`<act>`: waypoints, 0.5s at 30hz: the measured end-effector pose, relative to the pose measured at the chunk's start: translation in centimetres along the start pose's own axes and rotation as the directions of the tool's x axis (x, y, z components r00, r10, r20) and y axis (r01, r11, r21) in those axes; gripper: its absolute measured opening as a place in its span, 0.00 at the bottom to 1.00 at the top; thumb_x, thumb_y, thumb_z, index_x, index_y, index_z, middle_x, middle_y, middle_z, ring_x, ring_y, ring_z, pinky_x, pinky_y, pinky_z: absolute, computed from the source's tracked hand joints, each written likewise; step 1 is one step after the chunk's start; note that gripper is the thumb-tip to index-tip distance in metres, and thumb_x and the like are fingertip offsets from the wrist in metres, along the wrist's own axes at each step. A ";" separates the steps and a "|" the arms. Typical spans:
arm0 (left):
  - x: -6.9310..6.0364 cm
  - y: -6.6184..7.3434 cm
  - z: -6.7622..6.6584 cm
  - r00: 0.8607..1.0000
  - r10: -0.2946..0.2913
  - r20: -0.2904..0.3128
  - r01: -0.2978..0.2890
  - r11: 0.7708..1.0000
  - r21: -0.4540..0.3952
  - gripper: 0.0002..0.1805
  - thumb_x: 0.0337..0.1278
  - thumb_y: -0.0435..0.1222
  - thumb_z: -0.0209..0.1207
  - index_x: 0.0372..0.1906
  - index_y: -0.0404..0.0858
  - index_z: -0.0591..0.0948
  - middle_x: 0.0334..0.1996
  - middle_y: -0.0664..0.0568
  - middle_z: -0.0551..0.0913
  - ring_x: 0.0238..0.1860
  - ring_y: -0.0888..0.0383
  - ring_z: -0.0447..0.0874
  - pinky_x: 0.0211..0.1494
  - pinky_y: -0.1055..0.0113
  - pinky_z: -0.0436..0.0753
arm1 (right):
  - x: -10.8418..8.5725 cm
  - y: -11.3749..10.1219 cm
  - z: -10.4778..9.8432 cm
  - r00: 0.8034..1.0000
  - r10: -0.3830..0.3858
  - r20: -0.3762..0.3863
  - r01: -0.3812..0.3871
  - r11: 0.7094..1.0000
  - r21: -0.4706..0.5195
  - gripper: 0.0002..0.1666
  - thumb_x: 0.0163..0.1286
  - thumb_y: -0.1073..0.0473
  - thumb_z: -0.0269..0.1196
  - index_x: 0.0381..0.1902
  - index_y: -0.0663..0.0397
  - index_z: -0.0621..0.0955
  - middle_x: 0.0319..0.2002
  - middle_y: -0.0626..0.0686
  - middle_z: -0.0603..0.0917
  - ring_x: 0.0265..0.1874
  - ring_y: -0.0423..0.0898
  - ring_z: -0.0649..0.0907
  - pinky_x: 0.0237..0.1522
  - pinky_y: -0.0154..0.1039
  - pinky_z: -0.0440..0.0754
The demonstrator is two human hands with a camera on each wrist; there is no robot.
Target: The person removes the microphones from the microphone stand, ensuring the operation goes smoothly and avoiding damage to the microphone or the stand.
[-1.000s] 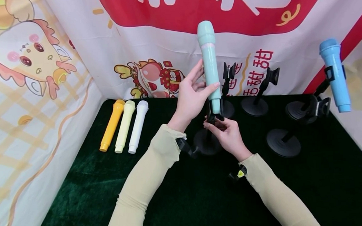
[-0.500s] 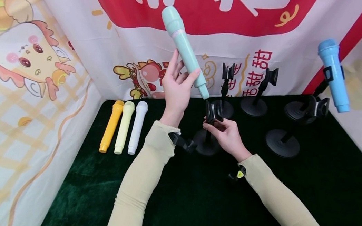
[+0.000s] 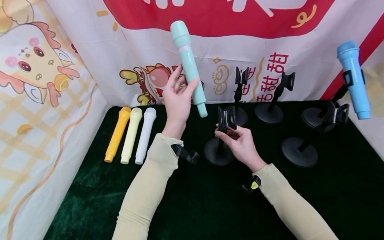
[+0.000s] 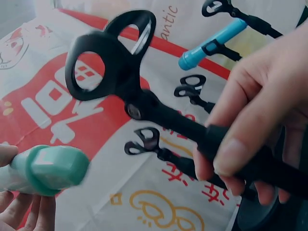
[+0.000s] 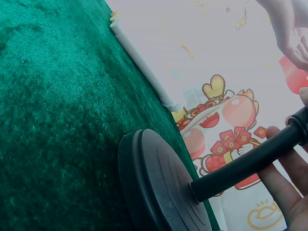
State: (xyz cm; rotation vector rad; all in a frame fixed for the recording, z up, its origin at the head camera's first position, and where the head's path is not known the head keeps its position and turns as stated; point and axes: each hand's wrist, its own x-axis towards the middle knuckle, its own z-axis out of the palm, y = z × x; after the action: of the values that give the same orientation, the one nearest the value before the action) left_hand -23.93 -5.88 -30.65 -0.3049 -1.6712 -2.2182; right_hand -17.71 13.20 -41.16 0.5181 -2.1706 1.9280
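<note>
In the head view my left hand [image 3: 177,102] holds a mint-green microphone [image 3: 188,65] by its lower body, head end up and leaning left. The microphone's narrow tail hangs left of a black microphone stand [image 3: 226,118], apart from its clip. My right hand [image 3: 241,144] grips that stand's post just under the clip. The left wrist view shows the stand's empty two-pronged clip [image 4: 103,62] close up, with the right thumb and fingers round the post. In the right wrist view the stand's round base [image 5: 163,183] meets the green cloth.
Orange [image 3: 117,134], pale yellow [image 3: 131,135] and white [image 3: 145,136] microphones lie side by side on the left. Several black stands stand at the back and right, one holding a blue microphone [image 3: 354,80]. Printed curtains [image 3: 134,46] border the green cloth [image 3: 197,211].
My left hand has drawn the mint-green microphone up out of the stand's clip and leftward, then lowered it a little. My right hand has stayed on the post.
</note>
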 end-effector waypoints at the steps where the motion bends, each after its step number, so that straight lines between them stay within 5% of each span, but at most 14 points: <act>1: 0.0 -0.1 -0.2 1.000 0.000 -0.008 0.000 1.000 0.006 0.32 0.64 0.35 0.69 0.72 0.44 0.74 0.54 0.46 0.84 0.52 0.50 0.83 0.59 0.59 0.80 | 0.1 0.4 -0.1 1.000 0.001 0.002 -0.001 1.000 0.003 0.11 0.71 0.65 0.68 0.49 0.64 0.86 0.48 0.62 0.86 0.43 0.49 0.88 0.49 0.39 0.85; 15: -1.1 -2.6 -3.5 0.999 -0.029 -0.042 0.034 0.992 0.118 0.27 0.60 0.39 0.72 0.65 0.44 0.81 0.52 0.50 0.87 0.52 0.52 0.84 0.58 0.58 0.80 | 0.3 2.2 -0.3 1.000 -0.013 0.008 0.013 1.000 0.012 0.13 0.71 0.56 0.70 0.51 0.52 0.87 0.48 0.53 0.87 0.45 0.51 0.87 0.51 0.41 0.84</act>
State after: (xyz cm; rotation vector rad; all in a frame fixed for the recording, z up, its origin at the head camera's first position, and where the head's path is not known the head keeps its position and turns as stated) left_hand -23.82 -8.46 -34.35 -0.2032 -1.7893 -2.1217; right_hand -18.85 13.67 -43.07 0.5415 -2.1561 1.9369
